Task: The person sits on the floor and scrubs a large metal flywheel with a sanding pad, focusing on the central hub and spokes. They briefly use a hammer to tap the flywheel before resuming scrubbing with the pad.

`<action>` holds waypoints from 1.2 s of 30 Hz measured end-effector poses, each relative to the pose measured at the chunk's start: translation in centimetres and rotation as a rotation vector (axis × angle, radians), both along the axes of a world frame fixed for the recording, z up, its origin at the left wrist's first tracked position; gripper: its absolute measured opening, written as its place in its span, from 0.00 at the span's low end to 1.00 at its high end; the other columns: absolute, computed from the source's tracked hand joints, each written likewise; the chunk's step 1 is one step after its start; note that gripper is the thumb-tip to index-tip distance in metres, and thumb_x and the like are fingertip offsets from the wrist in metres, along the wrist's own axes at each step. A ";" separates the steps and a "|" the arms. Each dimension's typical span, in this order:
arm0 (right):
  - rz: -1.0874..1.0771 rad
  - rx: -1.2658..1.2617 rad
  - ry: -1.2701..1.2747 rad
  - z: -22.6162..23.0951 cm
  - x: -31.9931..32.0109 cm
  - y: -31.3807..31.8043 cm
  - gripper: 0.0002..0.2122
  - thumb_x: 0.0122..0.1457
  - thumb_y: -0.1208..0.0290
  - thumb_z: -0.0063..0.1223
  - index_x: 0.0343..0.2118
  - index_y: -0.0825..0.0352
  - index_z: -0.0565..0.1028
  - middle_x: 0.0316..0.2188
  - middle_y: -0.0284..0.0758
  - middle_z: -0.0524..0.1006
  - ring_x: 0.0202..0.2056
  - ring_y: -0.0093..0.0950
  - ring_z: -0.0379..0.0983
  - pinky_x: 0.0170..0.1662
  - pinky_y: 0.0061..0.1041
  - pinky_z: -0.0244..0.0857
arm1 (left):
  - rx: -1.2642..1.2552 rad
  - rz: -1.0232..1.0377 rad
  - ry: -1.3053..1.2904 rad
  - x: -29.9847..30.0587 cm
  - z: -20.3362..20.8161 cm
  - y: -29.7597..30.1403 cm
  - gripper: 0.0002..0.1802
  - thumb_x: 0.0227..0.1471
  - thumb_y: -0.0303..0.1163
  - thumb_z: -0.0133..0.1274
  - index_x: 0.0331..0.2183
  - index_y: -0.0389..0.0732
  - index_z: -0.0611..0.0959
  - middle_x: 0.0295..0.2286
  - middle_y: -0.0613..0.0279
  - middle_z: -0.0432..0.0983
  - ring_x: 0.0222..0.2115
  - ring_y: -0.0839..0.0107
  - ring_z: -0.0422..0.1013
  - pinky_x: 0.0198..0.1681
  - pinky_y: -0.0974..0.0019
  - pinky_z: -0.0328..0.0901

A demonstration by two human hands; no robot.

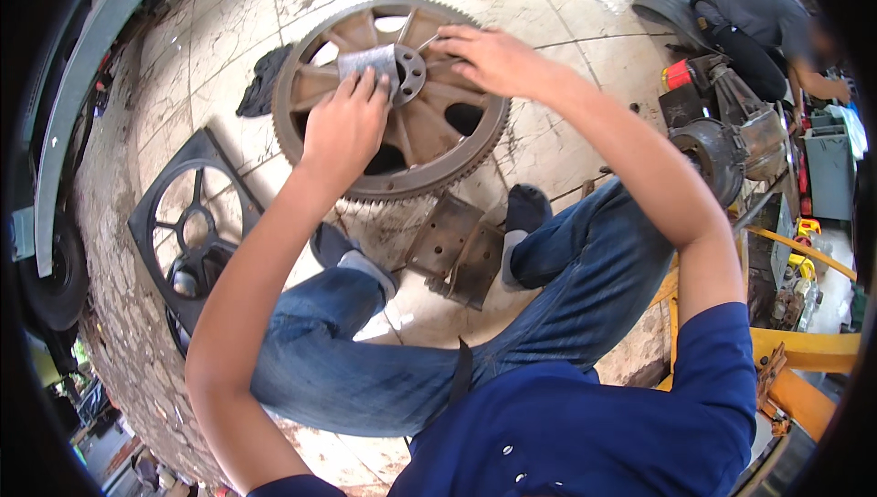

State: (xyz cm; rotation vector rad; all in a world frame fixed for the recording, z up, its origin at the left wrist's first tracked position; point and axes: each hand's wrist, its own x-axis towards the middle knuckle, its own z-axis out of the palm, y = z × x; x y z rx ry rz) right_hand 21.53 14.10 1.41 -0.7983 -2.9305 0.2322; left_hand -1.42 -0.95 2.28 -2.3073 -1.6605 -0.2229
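A large rusty brown flywheel (422, 142) with a toothed rim lies on the floor in front of me. At its middle is a grey hub plate (410, 74) with several round holes. My left hand (350, 120) has its fingertips on a grey sheet (354, 62), which looks like sandpaper, and presses it against the left side of the hub. The sheet covers part of the hub. Over the far right part of the wheel, my right hand (489, 58) lies with its fingers stretched out and touching the spokes near the rim; nothing shows in it.
A black fan shroud (151, 214) leans at the left. Rusty metal brackets (466, 250) lie between my feet. Beyond the wheel's left edge is a black cloth (262, 83). Machine parts (713, 154) and a crouching person (754, 26) are at the right, above a yellow frame (804, 349).
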 end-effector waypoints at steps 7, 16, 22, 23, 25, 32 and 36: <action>-0.010 -0.014 0.011 -0.4 0.6 0.0 0.22 0.63 0.68 0.50 0.61 0.59 0.67 0.63 0.36 0.65 0.58 0.34 0.69 0.60 0.40 0.63 | -0.069 0.051 -0.291 1.8 1.7 2.0 0.16 0.54 0.43 0.59 0.41 0.44 0.85 0.42 0.63 0.80 0.42 0.61 0.74 0.39 0.60 0.74; 0.020 0.004 0.110 -0.9 1.0 -0.3 0.21 0.62 0.68 0.51 0.58 0.61 0.69 0.62 0.42 0.66 0.57 0.40 0.68 0.61 0.45 0.60 | -0.145 -0.099 -0.114 -2.0 2.2 1.4 0.23 0.54 0.46 0.58 0.47 0.42 0.83 0.49 0.56 0.76 0.47 0.59 0.72 0.48 0.57 0.70; 0.021 0.004 0.148 -1.3 0.9 -0.4 0.21 0.61 0.69 0.52 0.58 0.62 0.70 0.62 0.42 0.66 0.57 0.41 0.68 0.61 0.44 0.59 | -0.079 0.059 -0.087 -0.3 0.7 2.0 0.21 0.56 0.44 0.56 0.44 0.40 0.84 0.46 0.55 0.78 0.45 0.60 0.73 0.43 0.58 0.73; 0.023 0.009 0.139 -1.4 1.1 -0.1 0.21 0.61 0.68 0.51 0.58 0.62 0.70 0.62 0.42 0.65 0.58 0.41 0.68 0.61 0.44 0.59 | -0.125 0.092 -0.145 0.0 0.6 2.2 0.21 0.56 0.45 0.56 0.43 0.39 0.85 0.47 0.53 0.78 0.46 0.59 0.72 0.41 0.57 0.74; 0.012 0.025 0.140 -1.2 1.2 -0.5 0.21 0.61 0.68 0.51 0.59 0.62 0.69 0.62 0.42 0.65 0.58 0.41 0.67 0.61 0.44 0.59 | -0.125 0.042 -0.144 0.2 1.4 2.0 0.21 0.55 0.44 0.56 0.44 0.38 0.84 0.47 0.53 0.77 0.46 0.58 0.72 0.43 0.58 0.73; -0.020 0.010 0.094 -0.8 0.4 -0.9 0.21 0.62 0.68 0.49 0.59 0.58 0.69 0.62 0.39 0.66 0.58 0.36 0.68 0.60 0.44 0.59 | -0.148 -0.134 -0.254 -3.9 1.3 2.1 0.19 0.54 0.42 0.58 0.44 0.42 0.85 0.47 0.59 0.77 0.47 0.59 0.71 0.47 0.59 0.71; -0.017 0.003 0.081 -0.7 0.7 -0.8 0.21 0.63 0.68 0.50 0.59 0.57 0.69 0.63 0.37 0.65 0.58 0.36 0.68 0.61 0.43 0.59 | -0.054 -0.107 -0.167 -2.3 0.6 1.9 0.17 0.55 0.40 0.57 0.44 0.45 0.85 0.48 0.61 0.78 0.47 0.63 0.71 0.51 0.58 0.68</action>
